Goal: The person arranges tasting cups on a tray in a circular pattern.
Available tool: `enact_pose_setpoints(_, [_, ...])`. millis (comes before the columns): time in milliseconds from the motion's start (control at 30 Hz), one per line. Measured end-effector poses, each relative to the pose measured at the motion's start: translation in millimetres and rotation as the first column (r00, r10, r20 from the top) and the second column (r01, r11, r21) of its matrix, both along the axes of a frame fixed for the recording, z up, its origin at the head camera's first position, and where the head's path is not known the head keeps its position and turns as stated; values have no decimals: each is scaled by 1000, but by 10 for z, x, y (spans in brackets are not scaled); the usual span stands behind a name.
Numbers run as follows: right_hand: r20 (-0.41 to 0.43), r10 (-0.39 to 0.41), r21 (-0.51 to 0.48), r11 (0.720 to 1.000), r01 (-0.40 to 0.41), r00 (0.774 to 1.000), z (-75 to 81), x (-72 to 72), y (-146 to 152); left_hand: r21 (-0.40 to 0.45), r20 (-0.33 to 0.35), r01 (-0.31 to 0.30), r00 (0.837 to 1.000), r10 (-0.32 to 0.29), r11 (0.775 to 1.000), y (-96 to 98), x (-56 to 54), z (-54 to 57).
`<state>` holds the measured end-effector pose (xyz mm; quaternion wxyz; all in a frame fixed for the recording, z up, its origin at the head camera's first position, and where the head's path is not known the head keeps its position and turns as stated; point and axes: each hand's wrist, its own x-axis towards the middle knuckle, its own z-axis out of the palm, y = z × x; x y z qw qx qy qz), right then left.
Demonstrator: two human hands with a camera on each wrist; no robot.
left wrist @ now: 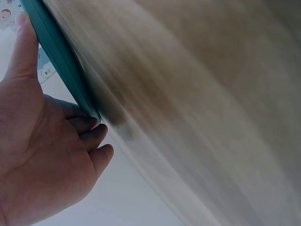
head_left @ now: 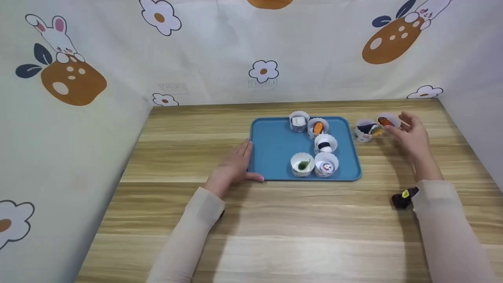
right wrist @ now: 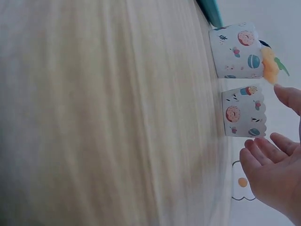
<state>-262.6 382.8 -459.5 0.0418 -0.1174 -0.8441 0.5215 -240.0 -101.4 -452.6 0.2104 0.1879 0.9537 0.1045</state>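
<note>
A blue tray (head_left: 275, 143) lies on the wooden table. My left hand (head_left: 235, 162) rests against its left edge, fingers along that side, thumb at the front corner. On the tray stand several paper cups with small food-shaped pieces, among them an orange piece (head_left: 318, 127) and a green piece (head_left: 303, 165). To the right of the tray, my right hand (head_left: 413, 135) is spread beside a paper cup (right wrist: 244, 112) with an orange-red piece (head_left: 385, 122). Beside it stands another cup (right wrist: 237, 51), with a dark piece (head_left: 365, 129) and an orange piece with green (right wrist: 269, 65) at its rim, close to my thumb.
A small black object with a yellow mark (head_left: 402, 198) is by the right sleeve (head_left: 438, 200). Behind the table hangs a white sheet (head_left: 212, 59) printed with flowers and rabbits; a similar surface (head_left: 78, 157) borders the left side.
</note>
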Motion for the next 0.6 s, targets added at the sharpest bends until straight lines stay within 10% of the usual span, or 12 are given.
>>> enact_pose_setpoints(600, [96,-8,135,991,-5,995,-86,-181,0,2,0,-12,1000,12,1000,-7,1,2])
